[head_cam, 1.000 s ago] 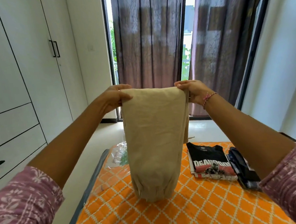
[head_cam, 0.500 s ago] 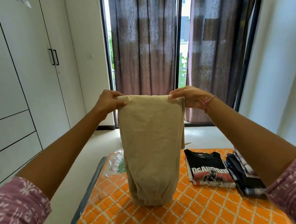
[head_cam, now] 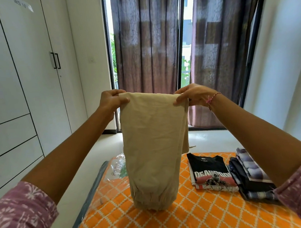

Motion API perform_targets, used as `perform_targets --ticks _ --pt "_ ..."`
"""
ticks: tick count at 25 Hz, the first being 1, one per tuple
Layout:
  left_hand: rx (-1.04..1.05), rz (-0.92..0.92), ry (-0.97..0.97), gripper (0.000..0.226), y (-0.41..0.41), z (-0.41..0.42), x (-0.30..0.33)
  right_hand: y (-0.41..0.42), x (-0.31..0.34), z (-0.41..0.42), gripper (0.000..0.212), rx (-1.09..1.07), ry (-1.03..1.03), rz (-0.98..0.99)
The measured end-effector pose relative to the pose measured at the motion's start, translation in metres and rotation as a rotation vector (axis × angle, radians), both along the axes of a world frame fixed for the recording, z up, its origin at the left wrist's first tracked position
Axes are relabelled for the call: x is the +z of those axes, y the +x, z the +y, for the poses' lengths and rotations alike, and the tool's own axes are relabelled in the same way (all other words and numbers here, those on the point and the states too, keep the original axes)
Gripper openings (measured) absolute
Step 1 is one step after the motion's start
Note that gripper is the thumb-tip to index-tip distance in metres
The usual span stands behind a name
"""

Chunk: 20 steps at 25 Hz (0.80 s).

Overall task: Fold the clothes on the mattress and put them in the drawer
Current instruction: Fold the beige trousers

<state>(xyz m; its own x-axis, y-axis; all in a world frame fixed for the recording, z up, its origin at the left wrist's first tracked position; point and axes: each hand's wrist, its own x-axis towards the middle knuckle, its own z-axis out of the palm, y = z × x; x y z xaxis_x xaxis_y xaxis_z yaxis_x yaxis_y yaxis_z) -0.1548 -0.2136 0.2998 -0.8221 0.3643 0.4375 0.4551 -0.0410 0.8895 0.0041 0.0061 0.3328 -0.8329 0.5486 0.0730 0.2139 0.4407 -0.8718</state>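
Left hand: our left hand [head_cam: 112, 101] pinches the top left corner of the beige trousers [head_cam: 153, 149], thumb in front and fingers curled behind.
Right hand: our right hand [head_cam: 195, 95] grips the top right corner in the same way.
Trousers: they hang folded between our hands above the mattress [head_cam: 196, 218]; the gathered cuffs touch its orange cover.
Black T-shirt [head_cam: 211, 173]: folded, on the mattress just right of the trousers.
Clothes pile [head_cam: 252, 176]: folded dark and checked pieces, right of the T-shirt.
Plastic bag [head_cam: 118, 167]: on the mattress, left behind the trousers.
Drawers [head_cam: 12, 148]: closed, in the white wardrobe left of the mattress.
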Motion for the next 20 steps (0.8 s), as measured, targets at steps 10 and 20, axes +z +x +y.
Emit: perform_targets --ticks 10,20 --pt "0.592 0.43 -0.169 0.034 0.034 0.019 0.003 -0.015 0.005 -0.028 0.021 -0.255 0.708 0.091" --pt "-0.024 0.016 0.056 0.021 0.086 0.086 -0.015 -0.022 0.011 -0.064 0.015 0.019 0.163 0.249"
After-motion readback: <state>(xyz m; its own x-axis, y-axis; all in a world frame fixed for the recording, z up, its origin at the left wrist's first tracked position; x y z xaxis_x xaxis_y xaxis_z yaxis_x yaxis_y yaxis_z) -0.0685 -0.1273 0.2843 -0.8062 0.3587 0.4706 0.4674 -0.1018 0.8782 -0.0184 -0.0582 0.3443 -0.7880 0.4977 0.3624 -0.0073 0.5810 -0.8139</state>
